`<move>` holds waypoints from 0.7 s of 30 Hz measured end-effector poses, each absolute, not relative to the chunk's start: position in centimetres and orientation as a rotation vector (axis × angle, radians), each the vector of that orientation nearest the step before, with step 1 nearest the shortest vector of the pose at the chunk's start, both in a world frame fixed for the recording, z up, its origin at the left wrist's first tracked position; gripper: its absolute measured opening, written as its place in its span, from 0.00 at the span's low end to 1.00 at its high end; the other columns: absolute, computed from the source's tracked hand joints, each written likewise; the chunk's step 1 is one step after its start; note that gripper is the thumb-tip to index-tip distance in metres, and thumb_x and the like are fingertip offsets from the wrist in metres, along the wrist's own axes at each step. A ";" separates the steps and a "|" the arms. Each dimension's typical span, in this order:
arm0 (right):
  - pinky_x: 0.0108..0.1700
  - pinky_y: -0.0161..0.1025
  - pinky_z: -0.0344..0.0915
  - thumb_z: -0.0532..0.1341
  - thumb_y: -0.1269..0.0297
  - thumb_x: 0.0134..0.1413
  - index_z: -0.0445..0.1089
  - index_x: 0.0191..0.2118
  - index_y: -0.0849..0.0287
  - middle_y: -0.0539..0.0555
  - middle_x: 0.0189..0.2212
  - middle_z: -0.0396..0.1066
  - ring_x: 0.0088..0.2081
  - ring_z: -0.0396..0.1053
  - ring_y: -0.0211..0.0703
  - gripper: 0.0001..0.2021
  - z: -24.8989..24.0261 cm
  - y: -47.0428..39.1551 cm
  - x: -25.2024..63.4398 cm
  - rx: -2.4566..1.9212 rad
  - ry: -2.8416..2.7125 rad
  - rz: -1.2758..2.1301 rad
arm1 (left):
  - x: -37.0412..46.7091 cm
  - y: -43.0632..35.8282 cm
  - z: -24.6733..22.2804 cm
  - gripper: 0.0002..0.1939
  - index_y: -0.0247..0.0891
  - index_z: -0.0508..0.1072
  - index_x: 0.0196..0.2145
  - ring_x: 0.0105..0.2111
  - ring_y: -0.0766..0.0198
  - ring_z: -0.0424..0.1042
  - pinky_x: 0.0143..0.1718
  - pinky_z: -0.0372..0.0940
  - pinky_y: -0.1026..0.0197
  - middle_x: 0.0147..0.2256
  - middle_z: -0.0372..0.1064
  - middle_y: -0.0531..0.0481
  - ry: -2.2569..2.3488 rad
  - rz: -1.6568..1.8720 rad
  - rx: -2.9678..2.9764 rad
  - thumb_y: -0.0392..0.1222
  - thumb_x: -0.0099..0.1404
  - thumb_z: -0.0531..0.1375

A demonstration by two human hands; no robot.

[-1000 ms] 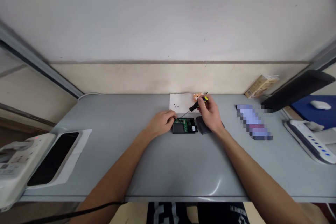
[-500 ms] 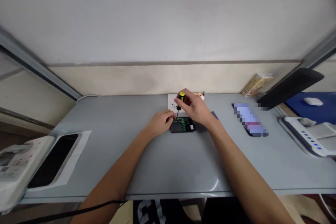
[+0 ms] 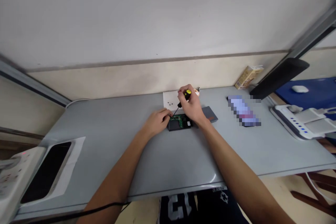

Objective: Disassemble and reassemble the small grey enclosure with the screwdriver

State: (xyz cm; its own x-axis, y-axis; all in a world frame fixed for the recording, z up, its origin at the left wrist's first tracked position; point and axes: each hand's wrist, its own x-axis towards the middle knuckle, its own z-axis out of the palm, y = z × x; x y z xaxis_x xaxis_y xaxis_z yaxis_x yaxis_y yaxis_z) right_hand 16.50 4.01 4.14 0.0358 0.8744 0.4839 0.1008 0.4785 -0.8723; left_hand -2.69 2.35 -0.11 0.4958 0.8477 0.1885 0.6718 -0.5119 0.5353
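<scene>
My right hand (image 3: pixel 191 105) is closed round a black and yellow screwdriver (image 3: pixel 187 94). The tool leans, its thin shaft slanting down and left to the upper left corner of a dark device with an exposed green circuit board (image 3: pixel 179 121). My left hand (image 3: pixel 157 121) lies at the device's left side, fingers bent, fingertips close to the screwdriver's tip. Whether those fingertips pinch anything small is too tiny to tell. Just behind sits a white sheet of paper (image 3: pixel 169 98) with several small dark bits, apparently screws. A grey flat cover (image 3: pixel 210 113) lies right of the device, partly behind my right wrist.
A phone with a lit, pixelated screen (image 3: pixel 244 110) lies to the right, near a white power strip (image 3: pixel 294 122). A small box (image 3: pixel 248 77) stands against the wall. At left are a dark-screened phone (image 3: pixel 48 169) on paper and another white socket block (image 3: pixel 21 178).
The screwdriver has gone from nearly upright to a lean, its handle tipped to the right. My right hand has turned with it. The whole view has shifted and tilted slightly.
</scene>
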 end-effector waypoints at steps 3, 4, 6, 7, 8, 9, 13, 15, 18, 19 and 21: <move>0.36 0.40 0.66 0.58 0.49 0.66 0.64 0.47 0.50 0.49 0.32 0.66 0.31 0.66 0.38 0.13 4.1 3.8 15.7 -0.751 -1.302 0.985 | -2.7 2.4 -0.2 0.14 0.41 0.76 0.40 0.37 0.62 0.72 0.43 0.65 0.60 0.39 0.75 0.50 1.268 0.613 2.365 0.33 0.69 0.50; 0.33 0.39 0.65 0.58 0.47 0.65 0.64 0.48 0.50 0.47 0.29 0.64 0.27 0.64 0.37 0.14 4.1 3.7 15.5 -0.737 -1.274 1.032 | -2.7 2.4 -0.2 0.14 0.41 0.76 0.40 0.37 0.62 0.72 0.43 0.65 0.60 0.39 0.75 0.50 1.269 0.615 2.365 0.33 0.70 0.50; 0.28 0.37 0.60 0.60 0.45 0.63 0.65 0.45 0.50 0.45 0.26 0.59 0.23 0.59 0.35 0.15 4.0 3.6 15.1 -0.747 -1.238 1.050 | -2.7 2.3 -0.2 0.14 0.41 0.76 0.41 0.37 0.62 0.72 0.43 0.65 0.60 0.39 0.75 0.50 1.262 0.622 2.358 0.34 0.70 0.50; 0.27 0.37 0.58 0.61 0.44 0.62 0.66 0.43 0.50 0.45 0.25 0.57 0.23 0.57 0.35 0.15 4.0 3.5 15.0 -0.752 -1.224 1.036 | -2.7 2.3 -0.1 0.15 0.41 0.76 0.41 0.37 0.62 0.72 0.43 0.65 0.60 0.40 0.75 0.50 1.258 0.622 2.350 0.34 0.70 0.50; 0.26 0.37 0.57 0.62 0.44 0.61 0.66 0.41 0.51 0.45 0.25 0.56 0.23 0.56 0.34 0.16 4.0 3.5 14.9 -0.751 -1.214 1.024 | -2.7 2.3 -0.1 0.15 0.41 0.76 0.41 0.37 0.62 0.72 0.43 0.65 0.60 0.40 0.75 0.50 1.254 0.621 2.342 0.34 0.70 0.50; 0.26 0.37 0.57 0.63 0.44 0.61 0.66 0.40 0.51 0.45 0.26 0.56 0.23 0.56 0.34 0.16 4.0 3.4 14.9 -0.745 -1.208 1.022 | -2.7 2.3 0.0 0.15 0.41 0.76 0.41 0.37 0.62 0.73 0.43 0.65 0.61 0.40 0.76 0.50 1.250 0.615 2.336 0.34 0.70 0.50; 0.28 0.38 0.58 0.56 0.38 0.64 0.67 0.46 0.50 0.46 0.25 0.55 0.24 0.55 0.37 0.20 4.3 3.4 14.9 -0.694 -1.183 1.139 | -2.6 2.4 -0.1 0.15 0.40 0.76 0.41 0.38 0.61 0.73 0.43 0.65 0.60 0.40 0.75 0.49 1.250 0.611 2.346 0.34 0.70 0.49; 0.31 0.39 0.61 0.52 0.38 0.65 0.68 0.50 0.50 0.47 0.26 0.57 0.26 0.58 0.38 0.23 4.5 3.3 15.1 -0.658 -1.162 1.230 | -2.6 2.4 -0.3 0.15 0.40 0.76 0.42 0.38 0.61 0.73 0.43 0.65 0.60 0.40 0.75 0.50 1.245 0.617 2.356 0.34 0.71 0.49; 0.36 0.39 0.65 0.59 0.40 0.62 0.69 0.43 0.51 0.49 0.31 0.64 0.32 0.66 0.38 0.19 4.7 3.1 15.4 -0.641 -1.150 1.285 | -2.6 2.4 -0.4 0.15 0.41 0.75 0.42 0.39 0.60 0.73 0.44 0.65 0.59 0.40 0.75 0.50 1.258 0.610 2.362 0.34 0.71 0.49; 0.36 0.39 0.66 0.62 0.41 0.60 0.68 0.40 0.52 0.50 0.34 0.67 0.33 0.67 0.38 0.18 4.7 3.1 15.5 -0.646 -1.154 1.282 | -2.6 2.4 -0.4 0.15 0.41 0.75 0.42 0.40 0.60 0.73 0.44 0.65 0.59 0.41 0.75 0.49 1.270 0.606 2.363 0.35 0.71 0.49; 0.36 0.38 0.66 0.66 0.42 0.56 0.64 0.37 0.52 0.50 0.35 0.69 0.32 0.69 0.38 0.19 4.5 3.1 15.5 -0.651 -1.165 1.260 | -2.6 2.3 -0.3 0.14 0.41 0.75 0.42 0.39 0.60 0.73 0.44 0.65 0.59 0.41 0.75 0.49 1.286 0.598 2.364 0.35 0.71 0.50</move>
